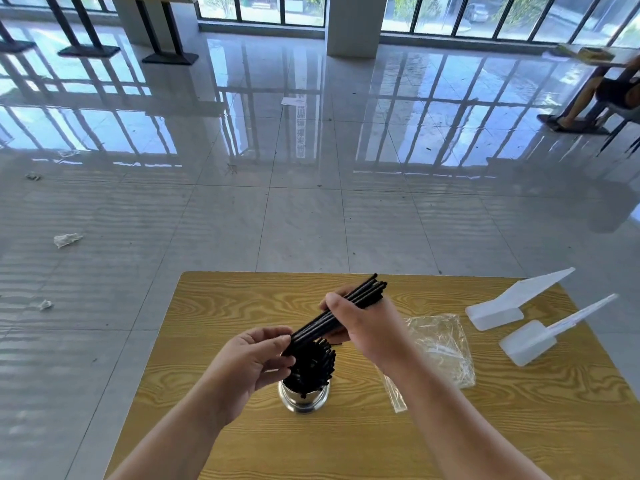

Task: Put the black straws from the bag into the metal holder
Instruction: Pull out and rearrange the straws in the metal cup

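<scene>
The right hand [367,327] grips a bundle of black straws [341,311] mid-length; the left hand [252,362] pinches its lower ends just above the metal holder [304,396], already crowded, near the table's [225,306] middle. Squaring the tips first should help them drop in. The empty-looking bag [438,348] lies toward the right edge.

One camera only, up on my head, looking forward and down. My hands sit close below it over the wooden table [214,299]; beyond the far edge, shiny floor [277,209] runs out to distant windows [263,8].
</scene>
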Demonstrator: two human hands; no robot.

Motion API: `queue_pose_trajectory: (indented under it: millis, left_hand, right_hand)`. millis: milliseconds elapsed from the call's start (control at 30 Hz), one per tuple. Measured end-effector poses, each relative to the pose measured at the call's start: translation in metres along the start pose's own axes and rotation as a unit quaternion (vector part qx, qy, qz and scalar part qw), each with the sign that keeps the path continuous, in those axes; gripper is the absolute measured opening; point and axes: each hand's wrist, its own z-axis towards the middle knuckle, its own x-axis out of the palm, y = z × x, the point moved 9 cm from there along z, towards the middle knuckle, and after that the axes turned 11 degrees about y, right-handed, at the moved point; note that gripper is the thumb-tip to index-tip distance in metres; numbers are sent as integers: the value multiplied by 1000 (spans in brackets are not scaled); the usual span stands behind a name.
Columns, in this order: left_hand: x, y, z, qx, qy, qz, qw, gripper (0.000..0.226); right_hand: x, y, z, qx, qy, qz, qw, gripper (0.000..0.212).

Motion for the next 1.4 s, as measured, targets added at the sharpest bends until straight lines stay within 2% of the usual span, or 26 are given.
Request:
queue_pose_trajectory:
  millis: [100,267,367,433,500,633,733,933,1033,1100,1167,1200,1300,1333,1400]
  left_hand:
    - [-21,9,8,-8,-44,103,994,17]
    - [-55,7,22,13,-145,249,957,1]
    - [-70,4,35,13,-179,406,896,5]
    - [-79,7,48,-2,-187,516,836,8]
    - [-86,14,65,-14,-183,580,794,11]
    - [-89,32,106,-23,-155,661,734,25]
    - [-87,45,133,-37,-129,692,709,33]
    - [-83,60,165,-69,-99,794,596,24]
    - [-84,67,172,-78,-91,820,559,22]
    - [-83,68,175,-79,-87,819,561,21]
    - [-83,65,175,-78,-91,796,593,19]
    - [-84,62,173,-75,-103,770,625,18]
    - [-88,44,155,-38,-154,633,758,13]
    - [-85,34,148,-4,-160,594,789,10]
    - [-70,9,127,82,-163,556,811,6]
  right_hand:
    - [5,-1,-1,-3,-6,-124,992,27]
    - [22,-13,2,-13,12,-207,978,32]
    - [35,-34,6,21,56,-212,975,20]
    - [34,-43,6,28,49,-220,974,22]
    - [28,-49,6,24,32,-221,974,24]
    - [19,-56,7,12,18,-252,967,25]
    - [12,-61,9,-7,5,-242,970,22]
    - [-2,-82,15,7,-11,-211,977,21]
    - [-7,-90,15,24,-14,-211,977,24]
    - [-8,-94,16,33,-14,-208,977,25]
    - [-10,-96,17,37,-13,-208,977,24]
    - [-12,-98,18,39,-11,-208,977,24]
    - [-19,-103,20,54,-10,-174,983,24]
    - [-21,-103,21,56,-14,-151,987,21]
    - [-26,-99,23,64,-31,-100,992,6]
